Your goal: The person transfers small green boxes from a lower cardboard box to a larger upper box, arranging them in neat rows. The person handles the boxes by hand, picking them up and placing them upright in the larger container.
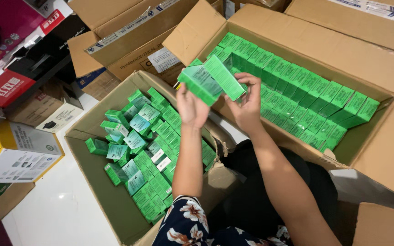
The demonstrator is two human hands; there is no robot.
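Observation:
My left hand and my right hand are raised together between two open cartons. Between them they hold a small stack of green packs, several flat green and white boxes pressed side by side. The left hand grips the stack's left end, the right hand its right end with fingers curled over the top. Below the left arm is a carton with loosely piled green packs. Behind the hands is a larger carton with green packs standing in tidy rows.
More brown cartons stand at the back and at the lower right. Other product boxes in red, pink, black, yellow and white are stacked on the left. A white floor shows at the lower left.

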